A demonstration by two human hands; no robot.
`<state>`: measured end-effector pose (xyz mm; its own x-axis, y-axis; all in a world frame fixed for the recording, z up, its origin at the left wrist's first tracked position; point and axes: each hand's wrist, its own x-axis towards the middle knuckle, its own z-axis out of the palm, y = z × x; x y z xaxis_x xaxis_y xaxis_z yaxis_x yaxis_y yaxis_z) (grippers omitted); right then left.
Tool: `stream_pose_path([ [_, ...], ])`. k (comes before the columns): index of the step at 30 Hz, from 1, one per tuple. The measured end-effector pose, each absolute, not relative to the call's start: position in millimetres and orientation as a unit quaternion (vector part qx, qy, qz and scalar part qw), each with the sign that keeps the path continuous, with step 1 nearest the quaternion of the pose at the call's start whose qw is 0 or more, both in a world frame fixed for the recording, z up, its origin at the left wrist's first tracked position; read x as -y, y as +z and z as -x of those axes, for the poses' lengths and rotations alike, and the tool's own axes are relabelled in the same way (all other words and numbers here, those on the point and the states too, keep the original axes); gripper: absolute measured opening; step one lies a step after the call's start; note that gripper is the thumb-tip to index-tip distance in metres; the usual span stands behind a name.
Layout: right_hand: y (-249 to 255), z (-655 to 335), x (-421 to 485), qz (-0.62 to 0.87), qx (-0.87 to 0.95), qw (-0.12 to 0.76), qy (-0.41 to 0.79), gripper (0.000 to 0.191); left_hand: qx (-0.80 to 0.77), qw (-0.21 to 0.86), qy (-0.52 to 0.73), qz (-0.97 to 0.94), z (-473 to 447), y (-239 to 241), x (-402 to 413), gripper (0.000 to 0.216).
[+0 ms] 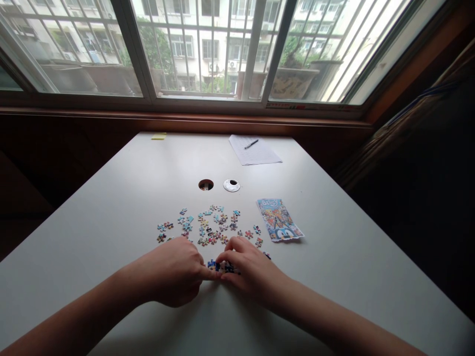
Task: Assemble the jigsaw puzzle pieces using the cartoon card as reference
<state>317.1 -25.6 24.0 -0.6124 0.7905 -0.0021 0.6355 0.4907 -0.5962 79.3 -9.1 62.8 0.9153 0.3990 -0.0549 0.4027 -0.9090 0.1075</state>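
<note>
My left hand [173, 271] and my right hand [248, 269] rest close together on the white table [334, 257], fingers curled and pinched onto a small cluster of joined puzzle pieces [221, 267] between them. Several loose jigsaw pieces [210, 226] lie scattered just beyond my hands. A colourful picture card [279, 219] lies to the right of the loose pieces.
A round cable hole [206, 185] and its white cap [231, 185] sit mid-table. A sheet of paper [254, 151] with a pen [251, 144] lies at the far edge, a yellow sticky pad [159, 136] at far left. Barred windows [208, 49] stand behind.
</note>
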Motion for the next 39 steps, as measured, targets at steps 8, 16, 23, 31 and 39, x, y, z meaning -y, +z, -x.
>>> stream_pose_path([
  [8, 23, -316, 24, 0.429, 0.832, 0.146, 0.321, 0.024, -0.209, 0.047, -0.004, -0.977, -78, 63, 11, 0.057],
  [16, 21, -315, 25, 0.433, 0.830, 0.150, 0.317, 0.021, -0.203, 0.027, 0.026, -0.978, -74, 58, 21, 0.056],
  [23, 25, -315, 25, 0.439, 0.825, 0.141, 0.327, 0.027, -0.225, -0.003, 0.063, -0.972, -70, 39, 40, 0.040],
  [31, 25, -314, 26, 0.442, 0.820, 0.146, 0.333, 0.023, -0.236, -0.030, 0.119, -0.964, -72, 19, 53, 0.044],
  [39, 25, -313, 28, 0.442, 0.817, 0.145, 0.340, 0.020, -0.243, -0.058, 0.130, -0.960, -72, 14, 54, 0.043],
])
